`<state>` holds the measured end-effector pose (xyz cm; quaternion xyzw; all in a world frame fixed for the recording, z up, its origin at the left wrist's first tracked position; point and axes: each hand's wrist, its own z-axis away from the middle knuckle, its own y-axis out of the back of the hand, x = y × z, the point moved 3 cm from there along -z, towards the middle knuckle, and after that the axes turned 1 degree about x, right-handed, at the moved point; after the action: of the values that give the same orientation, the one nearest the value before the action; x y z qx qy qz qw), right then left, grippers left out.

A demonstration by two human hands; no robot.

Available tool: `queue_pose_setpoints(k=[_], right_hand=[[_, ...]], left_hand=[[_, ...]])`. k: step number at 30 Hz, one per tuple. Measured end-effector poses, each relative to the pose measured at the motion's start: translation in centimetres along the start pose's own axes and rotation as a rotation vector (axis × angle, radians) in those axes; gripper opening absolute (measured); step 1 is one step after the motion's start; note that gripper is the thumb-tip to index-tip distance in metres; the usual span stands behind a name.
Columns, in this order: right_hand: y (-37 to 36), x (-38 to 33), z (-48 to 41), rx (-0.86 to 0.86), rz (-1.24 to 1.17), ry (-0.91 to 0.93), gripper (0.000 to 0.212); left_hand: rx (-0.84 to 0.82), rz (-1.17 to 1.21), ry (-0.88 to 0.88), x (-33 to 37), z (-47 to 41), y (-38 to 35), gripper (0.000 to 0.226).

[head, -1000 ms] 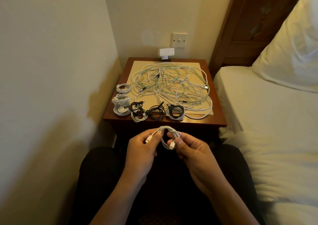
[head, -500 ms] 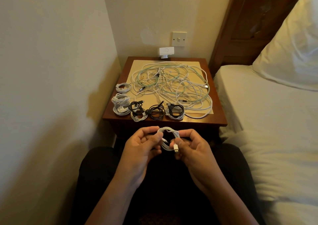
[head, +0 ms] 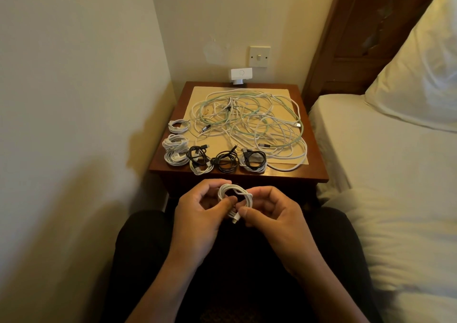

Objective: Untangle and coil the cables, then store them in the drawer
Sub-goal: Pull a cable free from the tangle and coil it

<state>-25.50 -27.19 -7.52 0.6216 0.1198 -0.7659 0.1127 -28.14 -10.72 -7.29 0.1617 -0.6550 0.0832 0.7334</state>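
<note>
White cable coil (head: 235,194), a small loop held roughly upright with its plug ends pointing downward, sits just in front of the tabletop's (head: 314,171) near edge, pinched between the curled fingers of the left hand (head: 197,214) and the right hand (head: 274,215).

A dark wooden bedside table (head: 317,167) stands at 12 o'clock in a corner of cream walls (head: 74,75), a light switch (head: 259,56) above it. A wooden headboard (head: 358,38) rises at 2 o'clock; a white-sheeted bed (head: 383,174) and pillow (head: 420,63) lie at 3 o'clock in warm, dim light.
</note>
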Motion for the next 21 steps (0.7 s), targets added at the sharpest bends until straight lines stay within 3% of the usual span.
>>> queue_pose_setpoints(k=[7,14,21], right_hand=[[0.7,-0.8,0.0,0.064,0.195,0.090,0.029],[0.7,-1.1,-0.1,0.182,0.230,0.118,0.024],[0.0,-0.2,0.0,0.160,0.001,0.016,0.027]], left_hand=[[-0.126,0.228,0.162,0.2,0.6,0.2,0.034],[-0.104,0.367,0.218,0.2,1.3,-0.7,0.038],[-0.140,0.301,0.177,0.6,1.1,-1.2,0.049]])
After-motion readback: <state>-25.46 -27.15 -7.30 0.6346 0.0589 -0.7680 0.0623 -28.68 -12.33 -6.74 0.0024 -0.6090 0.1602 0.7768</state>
